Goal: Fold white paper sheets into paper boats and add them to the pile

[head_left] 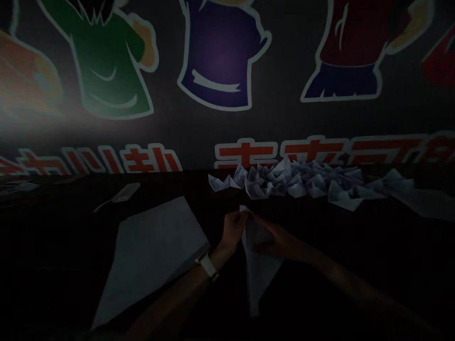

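Observation:
Both of my hands hold a folded sheet of white paper (259, 265) above the dark table, its point hanging down towards me. My left hand (232, 230), with a white-strapped wristwatch (208, 267), pinches the sheet's top corner. My right hand (276, 241) grips the sheet from the right, its fingers meeting my left hand at the top fold. A large stack of paper sheets (151, 258) lies just left of my left wrist. Its near corner runs towards the table's front.
A long row of folded paper boats (284, 182) lies along the table's far edge, ahead of my hands. A pale scraper-like tool (121, 194) lies at the back left. Behind the table rises a wall printed with cartoon figures and red characters.

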Motion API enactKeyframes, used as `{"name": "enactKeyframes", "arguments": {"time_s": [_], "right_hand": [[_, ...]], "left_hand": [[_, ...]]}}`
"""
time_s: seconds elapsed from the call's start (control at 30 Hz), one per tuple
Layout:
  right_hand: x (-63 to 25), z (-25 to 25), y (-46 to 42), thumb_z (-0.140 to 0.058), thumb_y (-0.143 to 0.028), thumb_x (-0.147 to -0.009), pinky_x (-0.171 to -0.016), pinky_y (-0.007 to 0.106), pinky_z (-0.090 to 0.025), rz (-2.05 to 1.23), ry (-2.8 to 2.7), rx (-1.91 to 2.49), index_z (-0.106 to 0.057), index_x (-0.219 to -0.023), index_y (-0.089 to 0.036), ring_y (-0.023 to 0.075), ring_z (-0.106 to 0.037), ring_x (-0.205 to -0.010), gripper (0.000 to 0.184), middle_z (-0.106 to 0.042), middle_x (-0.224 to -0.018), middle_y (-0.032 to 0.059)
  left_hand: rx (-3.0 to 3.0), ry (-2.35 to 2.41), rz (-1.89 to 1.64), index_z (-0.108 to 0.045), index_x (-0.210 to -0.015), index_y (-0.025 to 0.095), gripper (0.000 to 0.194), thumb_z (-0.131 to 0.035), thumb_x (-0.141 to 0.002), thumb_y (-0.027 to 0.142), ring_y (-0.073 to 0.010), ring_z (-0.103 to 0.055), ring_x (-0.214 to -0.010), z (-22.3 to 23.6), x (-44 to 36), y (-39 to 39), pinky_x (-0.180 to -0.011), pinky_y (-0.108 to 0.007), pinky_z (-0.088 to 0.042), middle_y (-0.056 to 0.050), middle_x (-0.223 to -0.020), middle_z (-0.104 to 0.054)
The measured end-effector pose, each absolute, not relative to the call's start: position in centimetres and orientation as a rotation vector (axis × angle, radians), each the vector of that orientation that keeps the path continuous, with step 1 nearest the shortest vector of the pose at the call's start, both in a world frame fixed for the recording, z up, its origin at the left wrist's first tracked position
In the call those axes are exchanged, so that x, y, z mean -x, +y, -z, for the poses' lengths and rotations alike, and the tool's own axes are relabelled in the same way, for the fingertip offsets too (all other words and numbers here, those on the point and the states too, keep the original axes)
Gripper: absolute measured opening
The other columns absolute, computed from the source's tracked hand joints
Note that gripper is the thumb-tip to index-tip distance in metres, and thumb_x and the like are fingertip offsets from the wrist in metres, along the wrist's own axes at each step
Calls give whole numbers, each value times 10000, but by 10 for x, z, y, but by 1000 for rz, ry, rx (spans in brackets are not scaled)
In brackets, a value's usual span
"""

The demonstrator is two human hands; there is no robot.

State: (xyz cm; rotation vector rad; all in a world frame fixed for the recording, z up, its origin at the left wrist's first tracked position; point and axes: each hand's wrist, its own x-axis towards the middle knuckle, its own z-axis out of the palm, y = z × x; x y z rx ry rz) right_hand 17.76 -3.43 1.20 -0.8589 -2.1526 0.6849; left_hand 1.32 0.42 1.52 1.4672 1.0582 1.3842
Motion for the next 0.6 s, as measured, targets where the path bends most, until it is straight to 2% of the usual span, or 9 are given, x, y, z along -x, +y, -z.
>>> {"name": "enactKeyframes", "arguments": {"time_s": [0.17,0.33,0.47,0.6], "right_hand": [[-177,-12,-34,-668,-352,-723,-1067,458,-221,-638,-2181,842,-188,-1408,-224,252,-240,-1320,845,-254,-1451,100],[-177,-17,-37,-657,-343,-732,-1054,453,-256,-621,-2189,875,-161,-1412,-244,255,-256,-1312,847,-266,-1448,80],[-178,-16,-35,-654,-349,-734,-1051,448,-263,-614,-2177,913,-153,-1413,-243,259,-246,-1313,851,-247,-1453,79],[-179,-13,-31,-658,-343,-726,-1054,435,-259,-581,-2159,934,-154,-1416,-209,262,-240,-1315,864,-249,-1451,99]], "left_hand": [[-1440,1074,-1384,-583,-522,116,382,-604,-661,471,-83,-387,-502,-13,-13,5,-471,-197,-279,28,-496,-462],[-1338,1074,-1382,-607,-567,132,342,-586,-689,451,-106,-446,-532,-15,-14,2,-496,-210,-329,16,-529,-516],[-1033,1042,-1376,-643,-685,162,306,-513,-753,430,-155,-557,-650,-20,-15,-3,-619,-251,-423,-21,-666,-637],[-1019,866,-1267,-680,-773,144,302,-618,-696,429,-184,-605,-726,-22,-17,-6,-708,-278,-443,-58,-769,-686]]}}
